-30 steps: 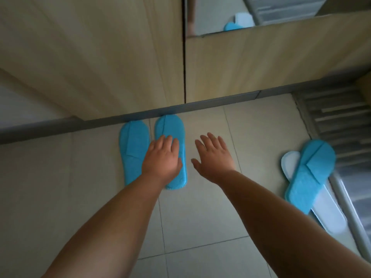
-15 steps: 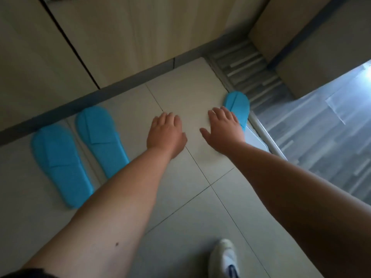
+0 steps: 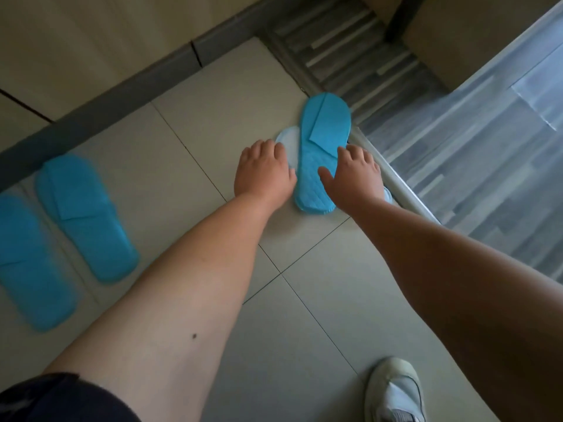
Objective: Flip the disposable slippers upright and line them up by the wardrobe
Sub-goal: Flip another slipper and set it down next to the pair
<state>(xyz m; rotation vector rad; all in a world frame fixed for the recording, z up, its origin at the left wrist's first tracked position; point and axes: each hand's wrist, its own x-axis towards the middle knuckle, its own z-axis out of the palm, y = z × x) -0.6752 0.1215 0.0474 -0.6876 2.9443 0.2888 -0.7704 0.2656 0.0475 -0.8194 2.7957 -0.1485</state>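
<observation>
Two blue slippers lie upright side by side at the left, one [image 3: 30, 263] nearer the frame edge, the other [image 3: 86, 216] beside it, toes toward the wardrobe's grey plinth [image 3: 100, 95]. At the middle right a third blue slipper [image 3: 320, 141] lies strap-up across a white-soled, overturned slipper [image 3: 288, 141]. My left hand [image 3: 263, 172] rests on the white sole's left edge, fingers spread. My right hand [image 3: 355, 175] lies on the blue slipper's right side, thumb on its quilted heel part, fingers apart. Neither hand has closed around a slipper.
The wardrobe's wooden doors [image 3: 76, 47] fill the top left. A metal threshold strip [image 3: 405, 196] runs just right of the crossed slippers, with grey striped flooring [image 3: 472, 166] beyond. My white shoe [image 3: 393, 391] stands on the beige tiles at the bottom.
The view has swung right, away from the lined-up pair. Both hands have travelled right across the tiles and now rest on the crossed pair by the threshold.
</observation>
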